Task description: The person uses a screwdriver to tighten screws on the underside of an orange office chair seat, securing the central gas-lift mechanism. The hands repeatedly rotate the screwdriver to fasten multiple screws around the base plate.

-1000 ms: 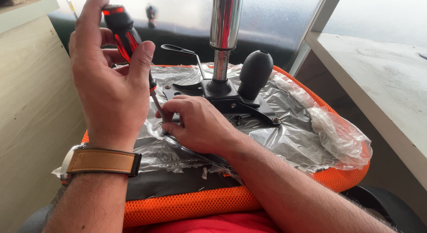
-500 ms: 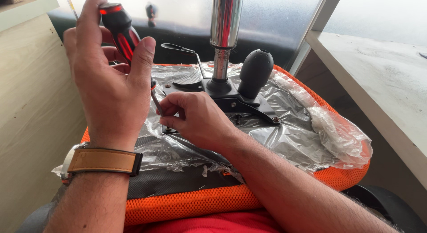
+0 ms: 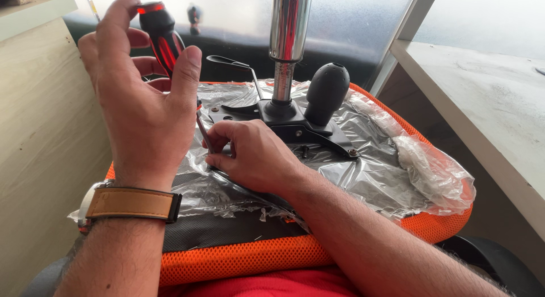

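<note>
I am gripping the red-and-black screwdriver (image 3: 162, 39) in my left hand (image 3: 142, 104), just left of the chrome column (image 3: 288, 41); my right hand (image 3: 255, 155) is pinching its shaft, steadying the tip; I am keeping it upright, pressing firmly.

A chrome gas-lift column (image 3: 288, 30) rises from a black mounting plate (image 3: 295, 124), a black rubber knob (image 3: 326, 90) just beside it. A pale tabletop (image 3: 488, 110) stands right; a wooden panel (image 3: 40, 121) left.
</note>
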